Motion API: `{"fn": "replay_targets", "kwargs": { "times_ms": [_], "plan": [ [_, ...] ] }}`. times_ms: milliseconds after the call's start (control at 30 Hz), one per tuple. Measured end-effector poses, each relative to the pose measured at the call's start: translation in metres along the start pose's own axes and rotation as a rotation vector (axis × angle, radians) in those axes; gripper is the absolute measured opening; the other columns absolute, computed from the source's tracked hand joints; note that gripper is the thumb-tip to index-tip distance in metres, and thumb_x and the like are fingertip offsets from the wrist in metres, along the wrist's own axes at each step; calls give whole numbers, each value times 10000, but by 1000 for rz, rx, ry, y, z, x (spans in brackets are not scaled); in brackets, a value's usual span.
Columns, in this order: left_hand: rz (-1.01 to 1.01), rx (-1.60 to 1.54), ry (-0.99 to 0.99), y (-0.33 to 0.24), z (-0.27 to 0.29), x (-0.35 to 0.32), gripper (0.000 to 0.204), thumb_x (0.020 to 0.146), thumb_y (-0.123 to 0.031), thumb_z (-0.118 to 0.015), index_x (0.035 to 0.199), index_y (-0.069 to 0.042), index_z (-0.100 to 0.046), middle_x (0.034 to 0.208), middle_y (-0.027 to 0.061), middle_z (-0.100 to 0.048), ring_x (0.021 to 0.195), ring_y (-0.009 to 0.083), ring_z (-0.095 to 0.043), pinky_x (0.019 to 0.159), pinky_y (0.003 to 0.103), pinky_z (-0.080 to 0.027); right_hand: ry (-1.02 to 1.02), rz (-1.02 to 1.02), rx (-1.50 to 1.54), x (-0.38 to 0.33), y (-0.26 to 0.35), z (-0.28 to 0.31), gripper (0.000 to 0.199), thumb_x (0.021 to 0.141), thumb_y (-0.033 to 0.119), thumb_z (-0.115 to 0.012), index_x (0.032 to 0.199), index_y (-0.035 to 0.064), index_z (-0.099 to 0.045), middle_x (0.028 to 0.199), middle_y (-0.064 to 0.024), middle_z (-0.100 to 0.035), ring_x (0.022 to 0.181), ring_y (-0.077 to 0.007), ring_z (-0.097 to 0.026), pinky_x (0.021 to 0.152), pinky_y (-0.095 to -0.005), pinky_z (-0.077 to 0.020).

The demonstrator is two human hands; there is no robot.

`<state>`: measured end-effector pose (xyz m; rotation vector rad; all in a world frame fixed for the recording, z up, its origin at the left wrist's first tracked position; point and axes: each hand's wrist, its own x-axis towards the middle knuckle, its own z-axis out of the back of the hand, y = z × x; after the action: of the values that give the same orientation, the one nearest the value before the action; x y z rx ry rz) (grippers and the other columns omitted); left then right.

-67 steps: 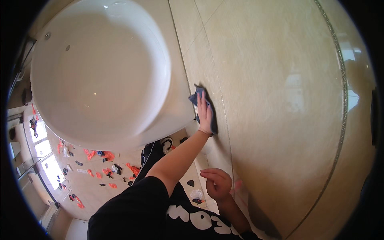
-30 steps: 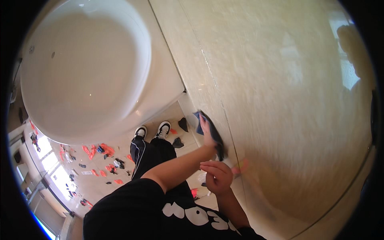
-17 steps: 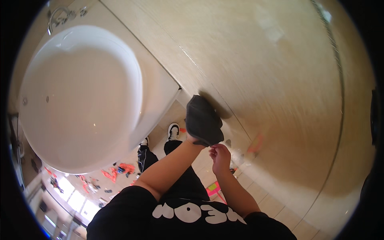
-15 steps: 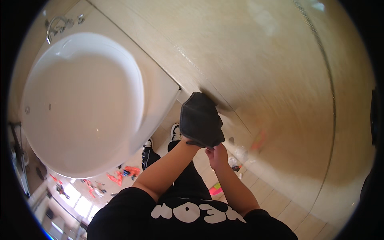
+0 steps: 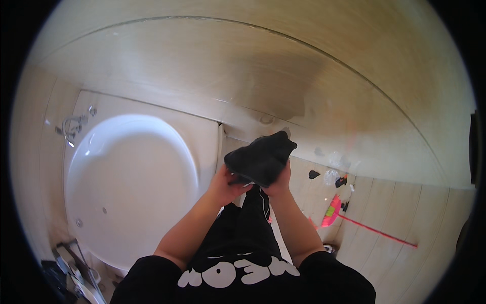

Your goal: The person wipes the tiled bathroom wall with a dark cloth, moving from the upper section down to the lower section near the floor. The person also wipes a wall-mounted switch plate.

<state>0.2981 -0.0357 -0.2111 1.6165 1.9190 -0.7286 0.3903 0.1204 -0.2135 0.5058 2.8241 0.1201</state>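
Between my two hands, in front of my body, is a black cloth piece [image 5: 260, 158], soft and folded, with a pointed corner at its upper right. Its exact kind is unclear. My left hand [image 5: 228, 187] grips the lower left edge, fingers curled partly beneath the fabric. On the other side, my right hand [image 5: 280, 182] holds the lower right edge, its fingers largely hidden behind the cloth.
A large white round bathtub [image 5: 190, 167] with a chrome faucet [image 5: 71, 126] lies left. The beige tiled wall [image 5: 212, 61] rises ahead. On the right floor are a pink broom [image 5: 331, 210] with a red handle, a small black item [image 5: 314, 174] and clear plastic [image 5: 331, 177].
My view has turned toward the right-hand floor, bringing the broom into fuller sight. The cloth has tilted, and my right hand has moved from below it to its right side.
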Motion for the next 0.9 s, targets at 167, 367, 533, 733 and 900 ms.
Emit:
{"fn": "replay_targets", "kwargs": {
  "times_ms": [167,367,533,733,900],
  "plan": [
    [-35,184,-200,-5,43,6,384,959,-398,-487,1225,-130,-558,1159,99,-609,1019,245,-577,872,390,-474,-105,345,-39,13,-13,-11,464,1024,426,-374,1369,127,-459,1302,-83,-564,1211,-245,-519,1067,-417,-377],
    [-94,168,-288,-21,65,16,322,967,-303,-466,1194,-94,-562,1077,82,-628,976,229,-581,886,383,-462,-501,777,-787,134,-90,36,497,1014,357,-419,1410,59,-378,1381,-119,-439,1223,-250,-452,1028,-365,-340],
    [-110,147,-338,-41,57,9,267,971,-271,-463,1129,-85,-571,1010,67,-629,921,220,-588,866,365,-461,-957,843,-221,185,-74,-13,577,970,440,-397,1393,50,-441,1429,-97,-448,1221,-280,-473,1037,-372,-373],
    [-168,212,-410,-68,54,-6,228,970,-258,-467,1076,-107,-601,958,63,-654,838,195,-608,804,352,-484,-546,790,454,189,0,81,665,929,559,-296,1374,100,-481,1401,-102,-490,1257,-303,-474,1052,-454,-374],
    [-93,164,-357,-56,51,6,219,961,-253,-484,1071,-103,-599,939,57,-652,848,202,-613,786,356,-491,-420,665,565,179,5,75,595,933,505,-301,1351,135,-504,1392,-80,-500,1257,-304,-475,1052,-459,-375]
  ]
}}
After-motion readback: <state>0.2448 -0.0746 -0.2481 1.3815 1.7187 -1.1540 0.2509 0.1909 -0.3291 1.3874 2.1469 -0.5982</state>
